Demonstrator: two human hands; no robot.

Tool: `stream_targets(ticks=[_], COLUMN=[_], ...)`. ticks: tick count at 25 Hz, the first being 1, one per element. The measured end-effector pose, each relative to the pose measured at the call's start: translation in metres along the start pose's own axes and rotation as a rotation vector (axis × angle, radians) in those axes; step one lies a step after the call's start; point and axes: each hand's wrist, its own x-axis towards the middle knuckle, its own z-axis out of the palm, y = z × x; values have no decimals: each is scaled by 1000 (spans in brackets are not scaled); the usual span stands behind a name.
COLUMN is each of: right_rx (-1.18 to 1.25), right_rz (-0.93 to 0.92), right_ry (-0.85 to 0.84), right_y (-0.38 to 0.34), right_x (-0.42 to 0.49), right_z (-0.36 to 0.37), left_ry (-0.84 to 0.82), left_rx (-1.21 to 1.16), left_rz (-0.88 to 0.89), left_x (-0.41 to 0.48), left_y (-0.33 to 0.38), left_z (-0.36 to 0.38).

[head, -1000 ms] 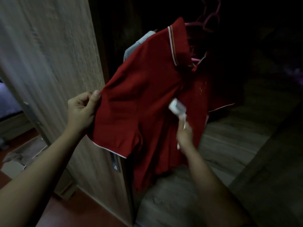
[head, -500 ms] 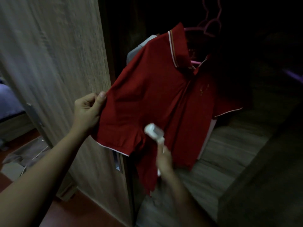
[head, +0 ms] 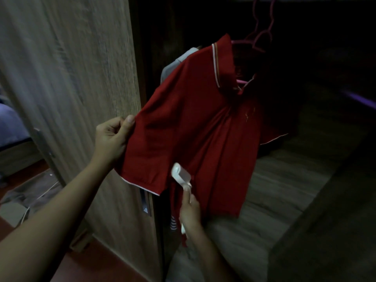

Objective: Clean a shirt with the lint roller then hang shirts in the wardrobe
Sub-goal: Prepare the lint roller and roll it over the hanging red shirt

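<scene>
hands: left (head: 110, 142) pinches red shirt (head: 195, 127); right (head: 190, 215) grips lint roller (head: 180, 176)

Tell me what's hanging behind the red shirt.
Behind the red shirt, a grey garment peeks out at the shoulder and a striped edge shows below. The shirt covers the rest, and the wardrobe beyond is too dark to read.

Dim room, oak-grain door (head: 67, 82), reddish floor (head: 85, 267).

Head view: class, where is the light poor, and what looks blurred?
Head view: the wardrobe interior is nearly black; the red shirt and both hands are dimly lit; the door grain smears with motion blur; the lint roller looks soft.
</scene>
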Motion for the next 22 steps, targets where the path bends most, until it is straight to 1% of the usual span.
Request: stream_targets(ticks=[1, 2, 5, 7, 9, 11, 13, 14, 15, 16, 18, 19, 20, 21, 22], right_rx=[-66, -73, -18, 77, 107, 69, 85, 87, 53, -12, -97, -89, -22, 70, 164], right_rz=[-39, -82, -248, -281, -285, -263, -225, -218, -239, -277, -309, -302, -271, -241, -225], right_ry=[36, 70, 244, 309, 280, 187, 62, 3, -22, -6, 119, 199, 248, 256, 227], right_y=[7, -4, -80, -124, -129, -98, -58, -45, -40, -47, -85, -110, -134, -149, -156], right_x=[4, 10, 58, 80, 74, 43, 1, -13, -14, -7, 29, 47, 58, 64, 63], right_z=[4, 1, -33, -51, -43, -12, 19, 28, 32, 29, 12, -2, -17, -27, -34], left_ry=[8, -1, -8, -8, -4, -9, -16, -17, -21, -24, -25, -21, -18, -17, -17], left_rx=[10, 27, 36, 38, 34, 9, -10, -14, -17, -18, -10, -1, 2, -2, -9], left_rz=[-18, -26, -38, -61, -74, -84, -86, -81, -79, -84, -81, -74, -74, -81, -86], left_x=[0, 0, 0, 0, -1, -1, -1, -1, -1, 0, 0, 0, 0, -1, -1], left_y=[2, 3, 8, 7, 6, 6, 6, 6, 5, 5, 6, 6, 6, 5, 5], left_z=[0, -1, -1, 1, 1, 1, 1, 0, 0, 0, -1, 0, 0, 0, 0])
